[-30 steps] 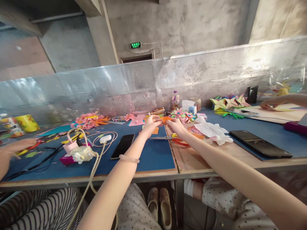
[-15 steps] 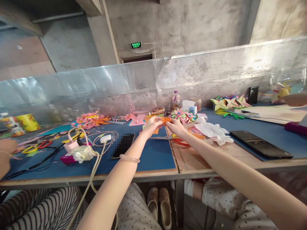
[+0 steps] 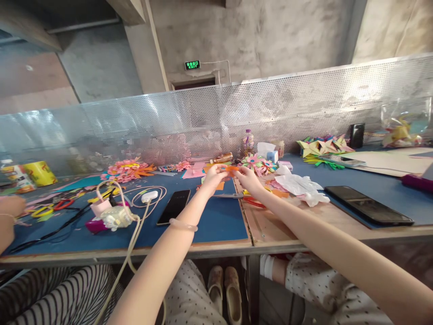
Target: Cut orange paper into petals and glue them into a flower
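Between my two hands is a small piece of orange paper (image 3: 232,169), held up over the far part of the table. My left hand (image 3: 215,176) pinches its left side, and my right hand (image 3: 248,178) pinches the right side. Its exact folds are too small to make out. Below my hands lie a pair of scissors with red-orange handles (image 3: 254,201) and a flat orange paper piece (image 3: 220,185). Pink paper sheets (image 3: 194,171) rest just beyond my left hand. A paper flower cluster (image 3: 257,163) sits behind my right hand.
Phones lie left (image 3: 175,206) and right (image 3: 367,205) of my arms. Crumpled white tissue (image 3: 302,187) is beside my right forearm. A charger with cables (image 3: 117,217) stands left. A bottle (image 3: 248,142) stands near the perforated metal screen (image 3: 287,104). Another person's hand (image 3: 11,210) is at far left.
The orange paper has shifted and tilted slightly between my fingers, while both arms stay almost in place. At far right, another person's hand has left the view.
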Tool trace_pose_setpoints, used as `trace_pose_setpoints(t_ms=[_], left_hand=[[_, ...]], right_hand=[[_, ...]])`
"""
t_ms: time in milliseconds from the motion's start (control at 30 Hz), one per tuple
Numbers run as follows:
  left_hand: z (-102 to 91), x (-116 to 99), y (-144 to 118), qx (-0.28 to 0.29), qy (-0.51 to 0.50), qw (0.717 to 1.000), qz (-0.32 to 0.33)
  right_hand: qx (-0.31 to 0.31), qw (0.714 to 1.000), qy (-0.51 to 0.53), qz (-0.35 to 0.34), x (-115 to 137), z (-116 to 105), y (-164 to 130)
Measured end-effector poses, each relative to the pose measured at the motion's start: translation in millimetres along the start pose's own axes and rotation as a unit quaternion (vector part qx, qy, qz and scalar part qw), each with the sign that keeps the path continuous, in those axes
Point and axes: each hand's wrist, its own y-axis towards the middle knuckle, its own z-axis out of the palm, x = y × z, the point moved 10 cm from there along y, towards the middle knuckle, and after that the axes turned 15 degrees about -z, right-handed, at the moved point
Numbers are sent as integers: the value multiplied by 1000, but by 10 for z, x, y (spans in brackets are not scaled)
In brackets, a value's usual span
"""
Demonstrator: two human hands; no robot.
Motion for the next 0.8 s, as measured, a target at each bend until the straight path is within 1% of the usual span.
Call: trace_pose_setpoints(t_ms=[167, 233, 300, 500, 567, 700, 800], left_hand=[[130, 36, 2, 38, -67, 997, 1], [171, 47, -4, 45, -84, 995, 1], [200, 61, -9, 48, -91, 995, -3], [231, 82, -16, 62, -96, 993, -14], [215, 69, -24, 58, -96, 994, -14], [182, 37, -40, 41, -92, 995, -13], [162, 18, -40, 34, -80, 996, -9]], right_hand=[[-68, 997, 30, -13, 46, -44, -20], [-96, 994, 55, -13, 59, -65, -31], [-109, 991, 69, -18, 81, -80, -30], [-112, 991, 58, -35, 103, -138, -1], [-110, 992, 61, -34, 95, -138, -1], [-80, 993, 91, -8, 55, -50, -17], [-87, 992, 93, -5, 48, -59, -20]])
